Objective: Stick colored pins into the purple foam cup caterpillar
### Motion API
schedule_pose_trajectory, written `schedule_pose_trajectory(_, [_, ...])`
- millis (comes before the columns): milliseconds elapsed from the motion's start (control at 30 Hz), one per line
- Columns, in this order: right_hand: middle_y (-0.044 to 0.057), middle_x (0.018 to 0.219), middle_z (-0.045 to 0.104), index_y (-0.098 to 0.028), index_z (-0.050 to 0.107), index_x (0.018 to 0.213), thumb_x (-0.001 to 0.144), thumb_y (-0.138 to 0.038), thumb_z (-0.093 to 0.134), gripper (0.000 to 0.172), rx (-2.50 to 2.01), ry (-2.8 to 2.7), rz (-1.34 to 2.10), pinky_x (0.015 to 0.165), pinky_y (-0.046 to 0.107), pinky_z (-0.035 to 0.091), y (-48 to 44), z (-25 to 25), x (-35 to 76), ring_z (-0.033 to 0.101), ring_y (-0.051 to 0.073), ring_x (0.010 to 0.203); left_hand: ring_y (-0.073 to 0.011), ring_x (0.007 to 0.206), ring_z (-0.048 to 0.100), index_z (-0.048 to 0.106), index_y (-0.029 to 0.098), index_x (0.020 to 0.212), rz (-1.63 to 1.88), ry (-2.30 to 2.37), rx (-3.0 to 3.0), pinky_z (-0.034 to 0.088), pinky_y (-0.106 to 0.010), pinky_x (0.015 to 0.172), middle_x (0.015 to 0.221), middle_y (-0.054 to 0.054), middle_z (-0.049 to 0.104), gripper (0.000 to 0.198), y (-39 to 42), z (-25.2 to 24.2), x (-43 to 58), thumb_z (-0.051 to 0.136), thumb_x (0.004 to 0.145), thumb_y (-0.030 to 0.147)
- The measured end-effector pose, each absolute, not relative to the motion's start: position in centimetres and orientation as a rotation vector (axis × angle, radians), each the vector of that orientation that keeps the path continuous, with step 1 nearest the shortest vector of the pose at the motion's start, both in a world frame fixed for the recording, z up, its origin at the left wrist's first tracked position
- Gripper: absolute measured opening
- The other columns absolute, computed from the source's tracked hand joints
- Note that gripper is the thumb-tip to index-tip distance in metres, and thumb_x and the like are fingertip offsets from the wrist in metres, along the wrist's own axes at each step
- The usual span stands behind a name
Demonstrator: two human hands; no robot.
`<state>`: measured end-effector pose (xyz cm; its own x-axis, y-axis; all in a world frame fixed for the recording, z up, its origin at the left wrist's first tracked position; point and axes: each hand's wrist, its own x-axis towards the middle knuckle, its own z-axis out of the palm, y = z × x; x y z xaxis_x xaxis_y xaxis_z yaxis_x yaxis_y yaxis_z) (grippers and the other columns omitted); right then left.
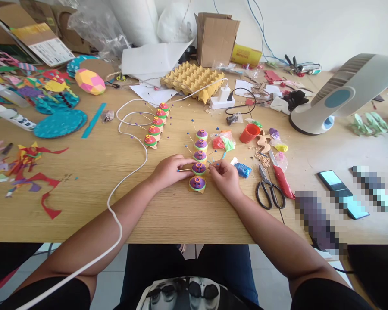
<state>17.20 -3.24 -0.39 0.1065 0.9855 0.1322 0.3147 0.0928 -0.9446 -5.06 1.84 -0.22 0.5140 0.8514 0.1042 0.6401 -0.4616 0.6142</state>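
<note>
A row of purple egg-carton cups with faces, orange rings on top and pale green rims stands in front of me. Thin blue-tipped sticks poke out from its sides. My left hand steadies the row from the left, thumb and forefinger against the second-nearest cup. On the opposite side, my right hand pinches what looks like another thin blue-tipped stick by that same cup. The fingers partly hide it. A second row, of red-and-green egg-carton cups with similar sticks, stands farther back on the left.
Scissors and a red-handled knife lie right of my right hand, near a blue packet and a red cup. A white cable crosses my left forearm. A fan, phones and a yellow egg tray stand beyond.
</note>
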Motion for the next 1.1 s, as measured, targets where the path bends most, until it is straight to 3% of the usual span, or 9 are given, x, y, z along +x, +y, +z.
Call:
schedule_pose_trajectory(467, [-0.002, 0.059, 0.055, -0.021, 0.058, 0.07, 0.079, -0.032, 0.061, 0.015, -1.46, -1.371, 0.807, 0.052, 0.025, 0.039, -3.09, -0.14, 17.42, 0.048, 0.013, 0.055, -0.0125, 0.069, 0.048, 0.072, 0.033, 0.123, 0.553, 1.219, 2.232, 0.035, -0.024, 0.065, 0.077, 0.002, 0.049, 0.04, 1.6, 0.16, -4.97, 0.072, 0.084, 0.046])
schedule_pose_trajectory(867, [0.001, 0.067, 0.063, -0.021, 0.061, 0.076, 0.081, -0.035, 0.062, 0.015, -1.382, -1.411, 0.893, 0.057, 0.027, 0.044, -3.15, -0.45, 17.27, 0.055, 0.014, 0.061, -0.0124, 0.069, 0.048, 0.072, 0.034, 0.123, 0.543, 1.225, 2.238, 0.034, -0.024, 0.065, 0.077, 0.002, 0.049, 0.04, 1.77, -0.14, -4.99, 0.074, 0.084, 0.043])
schedule_pose_trajectory(1100, [-0.001, 0.063, 0.058, -0.021, 0.059, 0.072, 0.08, -0.034, 0.061, 0.015, -1.423, -1.379, 0.793, 0.055, 0.027, 0.041, -3.18, -0.39, 17.41, 0.05, 0.013, 0.057, -0.0125, 0.069, 0.047, 0.072, 0.034, 0.123, 0.55, 1.219, 2.23, 0.034, -0.024, 0.065, 0.076, 0.002, 0.048, 0.041, 1.72, -0.08, -4.98, 0.074, 0.084, 0.044])
